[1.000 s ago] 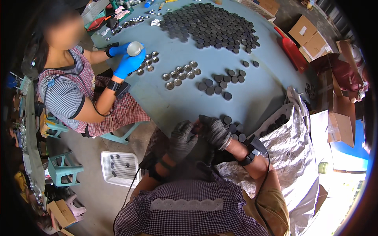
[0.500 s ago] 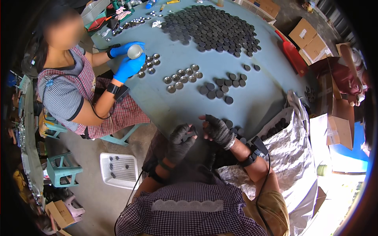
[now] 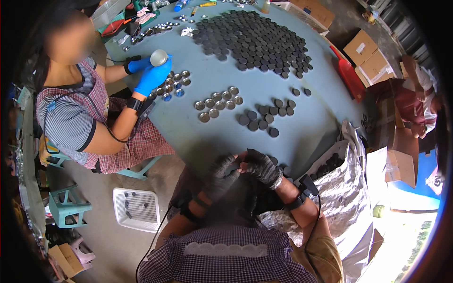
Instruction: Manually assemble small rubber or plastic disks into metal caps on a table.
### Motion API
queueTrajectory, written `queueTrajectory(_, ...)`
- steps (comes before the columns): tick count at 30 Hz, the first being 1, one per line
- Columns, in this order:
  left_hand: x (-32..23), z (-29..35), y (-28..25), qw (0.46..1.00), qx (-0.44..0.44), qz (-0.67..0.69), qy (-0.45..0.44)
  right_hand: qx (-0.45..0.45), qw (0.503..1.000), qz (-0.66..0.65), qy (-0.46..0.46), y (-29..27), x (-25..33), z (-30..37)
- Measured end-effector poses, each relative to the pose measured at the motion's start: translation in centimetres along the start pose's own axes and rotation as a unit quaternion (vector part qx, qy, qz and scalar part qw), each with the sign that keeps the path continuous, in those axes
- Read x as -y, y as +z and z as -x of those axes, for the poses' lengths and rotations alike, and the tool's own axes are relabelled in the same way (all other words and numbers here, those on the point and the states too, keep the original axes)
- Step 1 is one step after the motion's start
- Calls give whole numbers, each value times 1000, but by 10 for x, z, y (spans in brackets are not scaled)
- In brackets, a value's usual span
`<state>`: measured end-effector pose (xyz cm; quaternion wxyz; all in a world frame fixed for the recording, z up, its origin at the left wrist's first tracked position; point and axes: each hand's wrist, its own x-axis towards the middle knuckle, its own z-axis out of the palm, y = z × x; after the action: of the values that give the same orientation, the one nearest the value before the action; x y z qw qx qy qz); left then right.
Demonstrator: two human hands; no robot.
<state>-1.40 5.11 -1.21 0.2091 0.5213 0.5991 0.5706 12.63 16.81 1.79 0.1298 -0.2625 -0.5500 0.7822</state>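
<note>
My left hand [image 3: 221, 177], in a dark fingerless wrap, is closed around a dark round cap [image 3: 232, 168] at the table's near edge. My right hand [image 3: 261, 167], wrapped the same way, meets it there with bent fingers pressed against the left fingertips. What the right fingers pinch is hidden. Several black round caps [image 3: 273, 132] lie on the table just ahead, and a few more sit partly behind my right hand. Shallow silver metal cups [image 3: 213, 112] stand in rows to the left of these. A large spread of black caps [image 3: 255, 42] covers the far part of the table.
At left a co-worker in blue gloves [image 3: 153, 78] holds a pale round cup [image 3: 159, 57] above more silver cups. A silver sack [image 3: 349, 188] with black caps lies at my right. A red dustpan [image 3: 348, 78] rests on the right edge; a white basket [image 3: 137, 192] is on the floor.
My right hand has moved in to the left and now touches my left hand at the cap. The co-worker's hands have shifted slightly left.
</note>
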Motion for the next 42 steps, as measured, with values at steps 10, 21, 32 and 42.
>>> queueTrajectory(10, 30, -17, 1, 999, 5, 13, -30, -219, 867, 410, -179, -115, -14, -153)
queueTrajectory(21, 34, -16, 5, 999, -37, -1, 8, -156, 689, 706, -58, -92, 42, -178)
queueTrajectory(32, 14, -47, 37, 952, 257, -133, 104, -326, 617, 696, -170, -94, 50, -54)
queueTrajectory(42, 24, -50, 69, 931, 307, -121, 157, -284, 805, 472, -221, -61, 48, 24)
